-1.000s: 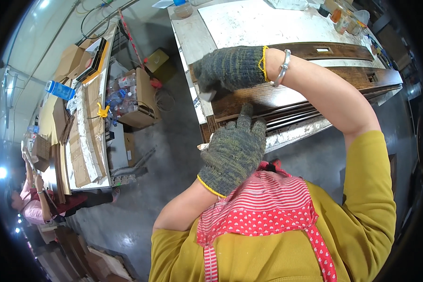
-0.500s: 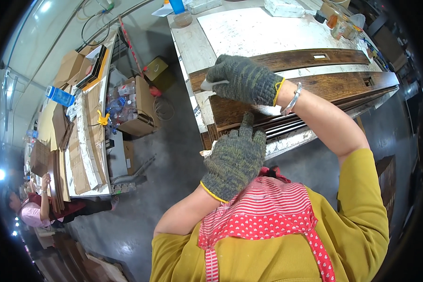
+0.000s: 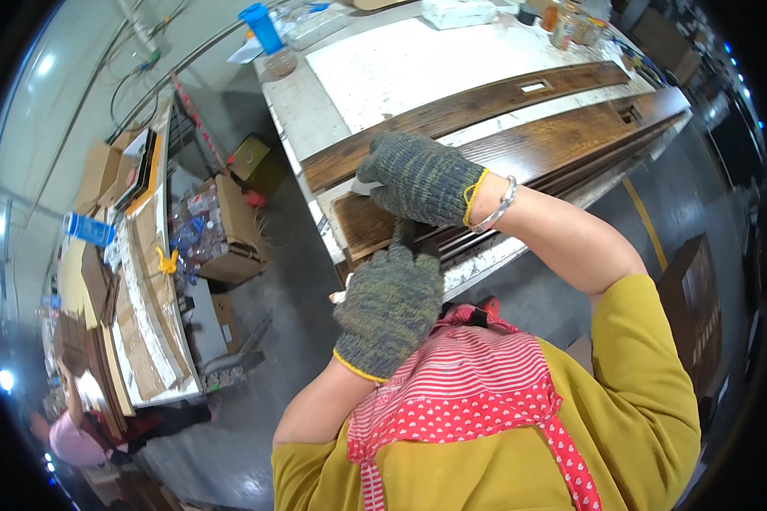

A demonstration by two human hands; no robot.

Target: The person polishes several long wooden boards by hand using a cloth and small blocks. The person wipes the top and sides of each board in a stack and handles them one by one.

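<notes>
My right hand (image 3: 422, 180), in a dark grey-green knit glove, is closed on a pale flat piece (image 3: 364, 186) whose kind I cannot make out. It rests near the left end of a dark brown wooden plank (image 3: 554, 140) with a rectangular cutout, the top of a stack. At the plank's near edge is my left hand (image 3: 388, 308), gloved alike, its forefinger reaching onto the wood. A bit of crumpled white material (image 3: 338, 297) shows beside its thumb side; the palm is hidden. Beyond lies a second brown plank (image 3: 460, 109) with a slot.
The white-topped worktable (image 3: 383, 72) carries a blue cup (image 3: 261, 27), a white block (image 3: 458, 13) and glass jars (image 3: 564, 32) along its far side. Left across the floor stand a bottle-filled carton (image 3: 230, 247), a second table (image 3: 149, 332) and another person (image 3: 81, 434).
The view has turned, shifting the table leftward. My right hand with the pale piece has moved a little right and nearer along the plank; my left hand stays at the near edge.
</notes>
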